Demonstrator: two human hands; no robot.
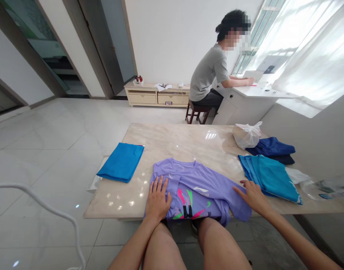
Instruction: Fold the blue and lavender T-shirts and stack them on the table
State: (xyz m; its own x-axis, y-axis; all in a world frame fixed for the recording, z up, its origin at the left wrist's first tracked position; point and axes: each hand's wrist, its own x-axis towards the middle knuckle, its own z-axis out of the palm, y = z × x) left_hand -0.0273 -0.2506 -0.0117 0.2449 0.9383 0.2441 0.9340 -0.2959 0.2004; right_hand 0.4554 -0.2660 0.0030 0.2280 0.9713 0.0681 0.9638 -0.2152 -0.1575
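Note:
A purple T-shirt [214,183] with a white logo and a pink, green and black print lies on the stone-topped table [172,138] before me. Its lower part hangs past the front edge, over my knees. The sleeve on the left is folded in across the body, while the right-hand one stretches outward. My left hand [158,198] rests flat on the folded-in sleeve with fingers extended. On the other side, my right hand [253,195] touches the outer edge of the spread sleeve, its fingers stretched and apart.
A folded blue cloth [122,161] lies at the table's left edge. On the right sit folded teal garments [273,176], a dark blue garment [273,146], a white plastic bag [247,135] and a clear bottle [329,186]. Beyond, a person [210,75] sits at a white desk [256,90].

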